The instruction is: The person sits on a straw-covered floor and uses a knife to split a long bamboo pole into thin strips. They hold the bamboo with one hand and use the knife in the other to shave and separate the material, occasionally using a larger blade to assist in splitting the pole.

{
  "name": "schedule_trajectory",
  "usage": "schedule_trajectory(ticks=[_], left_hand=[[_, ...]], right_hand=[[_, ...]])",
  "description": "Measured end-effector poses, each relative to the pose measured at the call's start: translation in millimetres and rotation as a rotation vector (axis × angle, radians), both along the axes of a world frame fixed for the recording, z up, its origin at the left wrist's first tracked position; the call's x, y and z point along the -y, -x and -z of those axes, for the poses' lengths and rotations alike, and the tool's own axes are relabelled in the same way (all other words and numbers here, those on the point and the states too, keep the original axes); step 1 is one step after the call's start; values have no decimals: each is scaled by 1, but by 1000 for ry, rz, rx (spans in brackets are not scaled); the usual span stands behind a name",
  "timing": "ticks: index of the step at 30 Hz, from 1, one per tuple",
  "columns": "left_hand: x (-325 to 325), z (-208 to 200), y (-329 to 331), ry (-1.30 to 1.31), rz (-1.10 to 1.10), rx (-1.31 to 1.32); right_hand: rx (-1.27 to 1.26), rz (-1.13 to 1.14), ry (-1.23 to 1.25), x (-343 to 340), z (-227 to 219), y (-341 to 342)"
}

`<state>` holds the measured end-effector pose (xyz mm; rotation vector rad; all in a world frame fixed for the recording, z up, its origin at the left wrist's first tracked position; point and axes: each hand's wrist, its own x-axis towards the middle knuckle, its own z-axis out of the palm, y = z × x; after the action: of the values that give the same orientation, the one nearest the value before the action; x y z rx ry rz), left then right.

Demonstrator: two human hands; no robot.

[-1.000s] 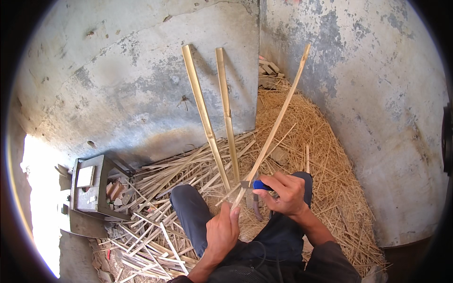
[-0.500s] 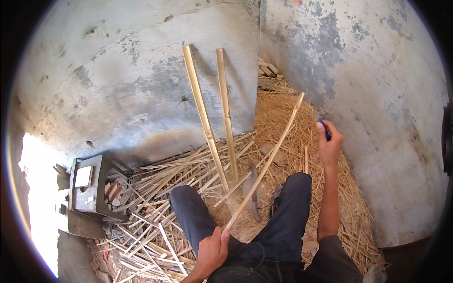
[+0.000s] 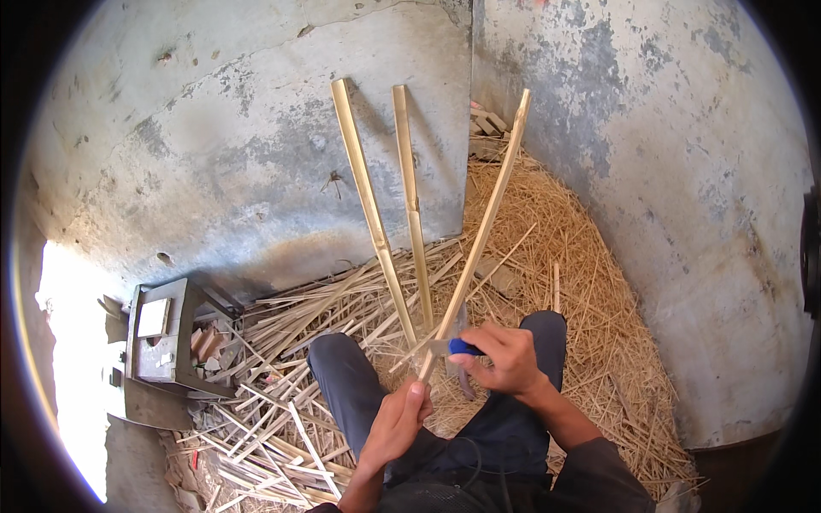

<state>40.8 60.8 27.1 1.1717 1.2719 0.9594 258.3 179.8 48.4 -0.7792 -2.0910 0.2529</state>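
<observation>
My left hand (image 3: 398, 423) is closed around the lower end of a long, pale bamboo strip (image 3: 489, 218), which slants up and away to the right from my lap. A small knife with a blue handle (image 3: 464, 347) is gripped in my right hand (image 3: 509, 355). Its blade lies against the strip, just above my left fingers. Two more bamboo strips, one wider (image 3: 366, 188) and one narrower (image 3: 407, 171), lean on the wall ahead. Between my knees a hooked blade tool with a brownish handle (image 3: 467, 386) lies on the floor, partly hidden.
Loose split bamboo slats (image 3: 295, 312) cover the floor at left, and a heap of fine shavings (image 3: 556, 231) fills the corner at right. An overturned grey wooden stool (image 3: 162, 342) stands at the left. Worn plaster walls (image 3: 256, 128) meet in the corner, near several bricks (image 3: 487, 124).
My right hand has swung in from the right, bringing the knife onto the strip. The strip now stands steeper, its far end higher and further left, and my left hand has moved slightly.
</observation>
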Motion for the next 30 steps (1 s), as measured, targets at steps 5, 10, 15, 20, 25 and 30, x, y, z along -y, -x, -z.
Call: schedule_trajectory(ticks=[5, 10, 15, 20, 25, 30], left_hand=[[-7, -15, -8, -102, -29, -63], [-9, -19, -15, -220, -89, -219], [-5, -26, -17, -208, -104, -328], [-5, -29, -17, -219, -82, -309], [-8, -25, -22, -216, -120, -384], [-7, -20, -21, -207, -121, -409]], right_hand=[[20, -16, -23, 9, 3, 9], [-18, 38, -28, 8, 0, 10], [-35, 32, -43, 3, -3, 7], [10, -19, -20, 7, -7, 5], [-9, 33, -46, 5, -2, 5], [12, 56, -73, -2, -2, -1]])
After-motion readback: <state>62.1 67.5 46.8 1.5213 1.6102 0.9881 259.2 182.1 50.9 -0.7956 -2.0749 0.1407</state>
